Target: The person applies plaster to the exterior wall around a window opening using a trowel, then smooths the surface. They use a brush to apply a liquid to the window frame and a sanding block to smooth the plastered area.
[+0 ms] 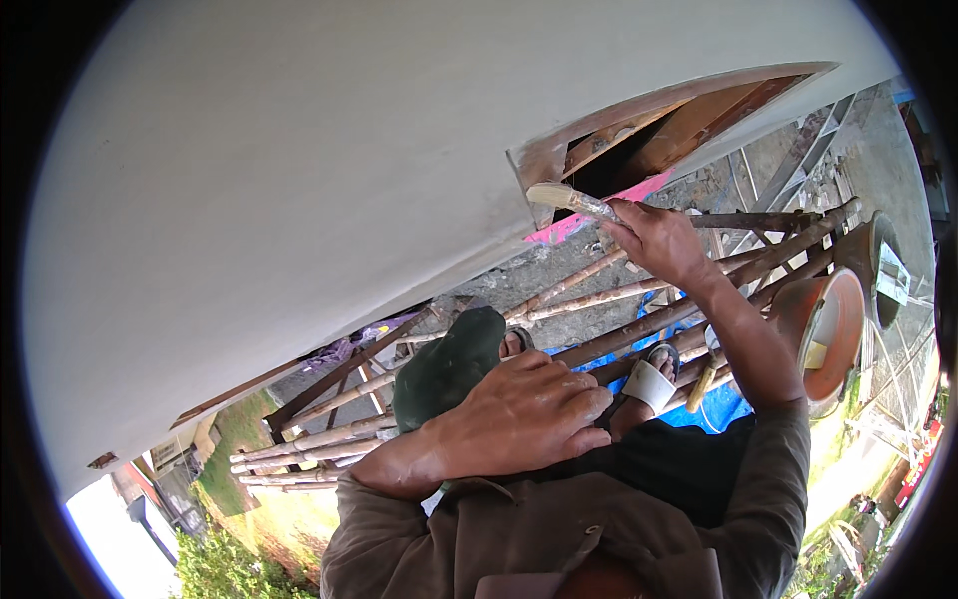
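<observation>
Head view, looking down from a perch: a pale, smooth wall (299, 180) sweeps across from nine to one o'clock, with a brown-framed opening (689, 130) at one to two o'clock. The right hand (661, 238), at two o'clock, is closed around the handle of a pale-bristled brush (574, 200). The brush points leftward, its tip just in front of the opening's lower left corner; whether the bristles touch cannot be told. The hands are apart. The left hand (529, 409), at five o'clock, crosses the body with fingers curled; its palm is hidden, so I cannot tell whether it grips anything.

Sandalled feet show among bamboo poles (639, 327), which run from eight to two o'clock. A reddish-brown bucket (788, 304) sits at three o'clock.

To brush well here, I'd judge a light grip near the bristles, the flat side to the surface and short, even strokes along the corner best. The narrow poles call for settled footing; overreaching could cost balance.
</observation>
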The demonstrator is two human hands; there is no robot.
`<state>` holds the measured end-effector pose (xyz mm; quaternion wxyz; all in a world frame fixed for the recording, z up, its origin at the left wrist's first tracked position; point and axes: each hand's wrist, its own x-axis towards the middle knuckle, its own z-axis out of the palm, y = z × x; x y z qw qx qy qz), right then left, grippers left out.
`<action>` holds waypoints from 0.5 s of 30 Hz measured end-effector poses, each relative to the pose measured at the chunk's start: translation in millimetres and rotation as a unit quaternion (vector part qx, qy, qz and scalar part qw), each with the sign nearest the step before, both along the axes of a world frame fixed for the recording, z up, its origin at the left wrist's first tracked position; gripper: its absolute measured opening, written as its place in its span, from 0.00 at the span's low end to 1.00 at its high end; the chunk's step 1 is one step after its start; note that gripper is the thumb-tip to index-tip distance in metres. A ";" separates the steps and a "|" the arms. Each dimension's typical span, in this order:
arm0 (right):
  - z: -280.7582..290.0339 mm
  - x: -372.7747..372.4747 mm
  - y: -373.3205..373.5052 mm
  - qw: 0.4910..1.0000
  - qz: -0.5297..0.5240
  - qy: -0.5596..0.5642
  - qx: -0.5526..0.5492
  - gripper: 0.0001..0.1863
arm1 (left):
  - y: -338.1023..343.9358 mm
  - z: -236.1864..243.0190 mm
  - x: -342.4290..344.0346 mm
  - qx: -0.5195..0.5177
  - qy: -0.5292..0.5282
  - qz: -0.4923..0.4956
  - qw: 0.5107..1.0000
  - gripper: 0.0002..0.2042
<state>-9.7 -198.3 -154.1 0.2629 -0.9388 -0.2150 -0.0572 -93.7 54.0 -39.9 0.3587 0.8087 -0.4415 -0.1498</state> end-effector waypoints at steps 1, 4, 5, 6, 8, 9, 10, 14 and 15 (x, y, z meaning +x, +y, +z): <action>-8.0 -0.4 -0.5 1.000 0.000 -0.002 0.000 0.15 | -0.3 -0.4 0.1 -0.010 -0.005 -0.001 1.000 0.19; 22.0 4.8 -2.1 0.999 -0.024 -0.004 0.025 0.15 | 5.5 -0.7 6.0 -0.003 -0.015 0.005 1.000 0.19; 40.1 6.3 3.3 0.998 -0.029 -0.010 0.052 0.15 | 7.7 -2.6 5.2 -0.003 -0.017 0.013 1.000 0.19; 44.9 7.7 4.0 0.998 -0.025 -0.007 0.054 0.15 | 8.7 -4.1 5.1 -0.003 -0.020 0.018 1.000 0.19; 47.8 10.6 6.2 0.998 -0.014 -0.002 0.058 0.15 | 10.1 -4.8 4.7 -0.001 -0.021 0.026 0.999 0.19; 35.0 11.2 3.8 0.999 -0.009 -0.006 0.038 0.15 | 9.4 -3.6 4.5 -0.001 -0.018 0.023 1.000 0.19; 10.8 10.2 -4.2 1.000 -0.011 -0.011 0.013 0.15 | 7.0 -1.8 5.6 -0.006 -0.015 0.013 1.000 0.19; -49.3 7.5 -19.5 0.999 -0.004 0.015 -0.050 0.16 | 3.2 1.1 8.2 -0.006 -0.003 -0.006 1.000 0.19; -44.2 7.4 -18.0 1.000 -0.001 0.002 -0.022 0.16 | 4.5 0.2 7.8 -0.009 0.000 -0.003 1.000 0.19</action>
